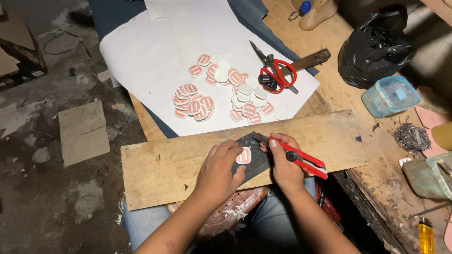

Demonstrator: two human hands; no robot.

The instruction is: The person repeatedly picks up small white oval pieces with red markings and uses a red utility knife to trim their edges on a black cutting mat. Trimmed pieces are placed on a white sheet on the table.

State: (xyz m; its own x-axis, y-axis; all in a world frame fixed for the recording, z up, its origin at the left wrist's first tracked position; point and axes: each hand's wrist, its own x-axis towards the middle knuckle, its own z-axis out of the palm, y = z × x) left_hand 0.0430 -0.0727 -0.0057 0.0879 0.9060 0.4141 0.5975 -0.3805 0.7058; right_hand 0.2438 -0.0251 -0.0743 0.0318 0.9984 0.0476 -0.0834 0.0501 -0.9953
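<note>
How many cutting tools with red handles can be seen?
2: the red-handled scissors lie on the white paper sheet; the red utility knife is in the right hand. Others may be hidden.

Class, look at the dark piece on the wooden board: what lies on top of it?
On the dark piece sits one small red-and-white patch. The left hand presses its near edge, hiding that part; the right hand holds a red utility knife at its top.

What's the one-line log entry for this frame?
left hand: pins dark sheet on wooden board | right hand: red utility knife, blade at sheet edge | red-white patch on sheet
</note>
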